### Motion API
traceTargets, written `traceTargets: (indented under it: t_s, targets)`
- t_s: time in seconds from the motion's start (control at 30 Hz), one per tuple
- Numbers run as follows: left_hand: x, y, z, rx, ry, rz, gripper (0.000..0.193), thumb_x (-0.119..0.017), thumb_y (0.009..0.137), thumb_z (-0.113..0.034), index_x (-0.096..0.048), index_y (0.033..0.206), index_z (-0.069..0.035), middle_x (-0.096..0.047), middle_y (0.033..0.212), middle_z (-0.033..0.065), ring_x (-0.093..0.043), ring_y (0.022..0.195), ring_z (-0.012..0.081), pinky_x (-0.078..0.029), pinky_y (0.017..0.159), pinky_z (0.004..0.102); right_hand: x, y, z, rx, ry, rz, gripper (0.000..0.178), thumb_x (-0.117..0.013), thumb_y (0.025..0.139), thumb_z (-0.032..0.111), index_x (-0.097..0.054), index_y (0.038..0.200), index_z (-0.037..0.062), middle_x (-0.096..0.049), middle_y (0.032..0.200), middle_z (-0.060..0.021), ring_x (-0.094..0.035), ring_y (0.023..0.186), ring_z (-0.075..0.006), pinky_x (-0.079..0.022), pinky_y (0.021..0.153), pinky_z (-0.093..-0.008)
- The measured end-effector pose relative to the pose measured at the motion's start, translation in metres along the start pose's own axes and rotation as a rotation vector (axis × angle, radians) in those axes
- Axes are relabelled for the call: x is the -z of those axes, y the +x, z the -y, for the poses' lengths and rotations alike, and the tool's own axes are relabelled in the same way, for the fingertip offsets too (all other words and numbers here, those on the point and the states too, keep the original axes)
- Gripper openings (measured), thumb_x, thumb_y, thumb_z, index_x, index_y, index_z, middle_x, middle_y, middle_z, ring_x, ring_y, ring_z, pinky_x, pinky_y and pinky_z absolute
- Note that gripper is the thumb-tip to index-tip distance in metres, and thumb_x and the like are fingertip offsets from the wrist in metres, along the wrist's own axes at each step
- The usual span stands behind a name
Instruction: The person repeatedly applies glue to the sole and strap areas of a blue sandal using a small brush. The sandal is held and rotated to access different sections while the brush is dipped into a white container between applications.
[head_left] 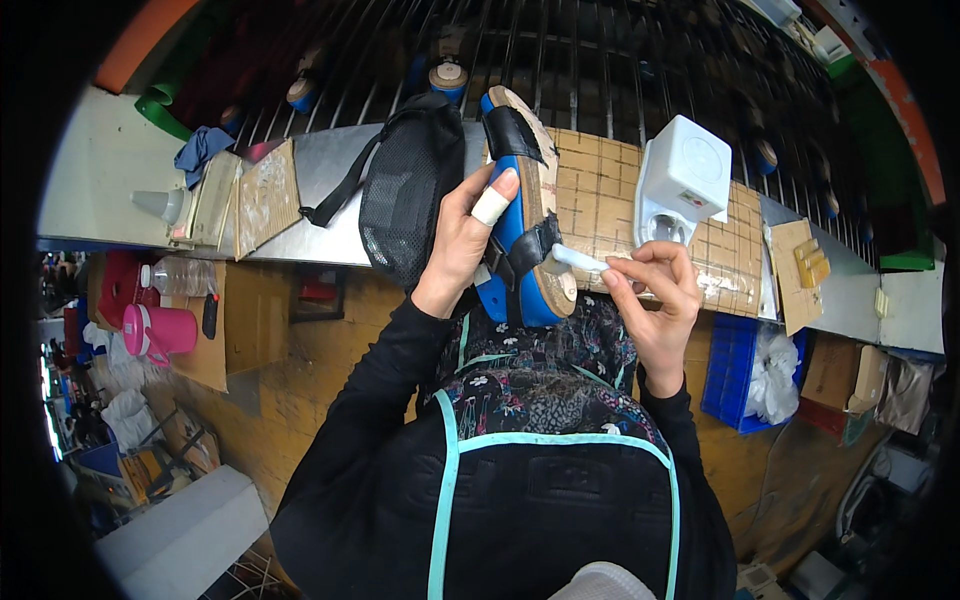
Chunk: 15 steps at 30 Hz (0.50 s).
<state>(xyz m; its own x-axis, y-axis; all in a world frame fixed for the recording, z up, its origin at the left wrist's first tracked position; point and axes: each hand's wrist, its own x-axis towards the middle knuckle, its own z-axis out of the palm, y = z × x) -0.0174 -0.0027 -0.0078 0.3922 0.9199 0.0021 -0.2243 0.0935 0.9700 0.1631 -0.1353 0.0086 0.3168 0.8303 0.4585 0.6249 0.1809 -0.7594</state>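
Note:
My left hand point(462, 240) grips the side of a sandal point(541, 178) fitted on a blue shoe last point(512, 212). The sandal has a cork-edged sole and black straps, and it is tilted on its side with the toe end pointing away from me. White tape wraps one finger of that hand. Between the fingertips of my right hand point(660, 296) is a slim white stick point(577, 259), its far end touching or very close to the sandal near the heel. What kind of tool the stick is, I cannot tell.
A white plastic dispenser point(688, 170) stands on a cardboard sheet point(597, 190) to the right. At left lies a black mesh cap point(410, 200). Beyond runs a rack of metal rods point(575, 60) carrying several lasts. A blue crate point(728, 375) sits lower right, a pink bucket point(165, 330) lower left.

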Motion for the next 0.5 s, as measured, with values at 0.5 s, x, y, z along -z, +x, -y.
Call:
traceTargets:
  t_s: [0.5]
  targets:
    - [0.000, 0.021, 0.005, 0.314, -0.357, 0.131, 0.055, -0.056, 0.094, -0.044, -0.055, 0.127, 0.000, -0.065, 0.115, 0.0129, -0.066, 0.098, 0.0157, -0.054, 0.086, 0.0295, 0.009, 0.012, -0.011, 0.129, 0.165, 0.135, 0.019, -0.080, 0.072, 0.006, -0.075, 0.089, 0.0037, -0.059, 0.089, -0.0057, -0.060, 0.075, -0.0131, -0.047, 0.068, -0.0249]
